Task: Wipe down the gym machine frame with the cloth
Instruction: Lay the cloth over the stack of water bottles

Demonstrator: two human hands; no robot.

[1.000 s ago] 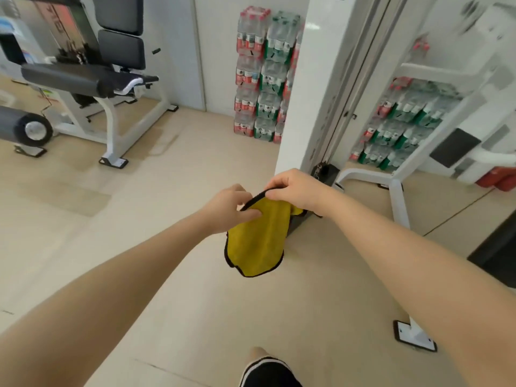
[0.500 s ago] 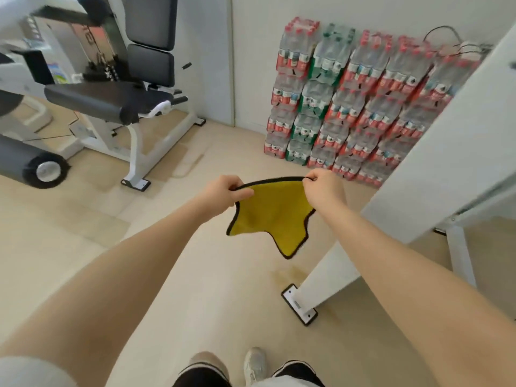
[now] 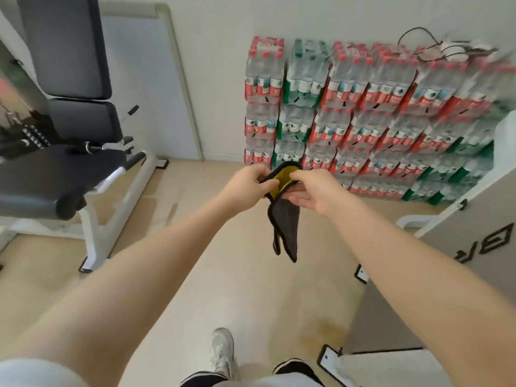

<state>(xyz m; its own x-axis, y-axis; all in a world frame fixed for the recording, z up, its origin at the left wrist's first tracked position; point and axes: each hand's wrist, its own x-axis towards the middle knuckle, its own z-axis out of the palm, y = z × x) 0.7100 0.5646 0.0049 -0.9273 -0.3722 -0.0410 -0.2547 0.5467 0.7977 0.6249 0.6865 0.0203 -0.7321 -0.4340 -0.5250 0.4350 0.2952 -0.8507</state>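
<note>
Yellow microfibre cloth w/ black edging [image 3: 283, 219], spread flat 0.5 s ago, was now folded in half, dark side out, hanging mid-air. Left hand [image 3: 245, 185] & right hand [image 3: 310, 191] pinched top edge together. White machine frame [image 3: 474, 208] at right untouched; wiping not begun.

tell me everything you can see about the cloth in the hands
The yellow and dark grey cloth with black edging looks like soft microfibre: yellow on one face, dark grey on the other. It is folded over, the yellow showing only near the top, the grey part hanging down to a point above the beige floor. The left hand grips its upper edge; the right hand pinches it from the other side. It touches nothing else.
</note>
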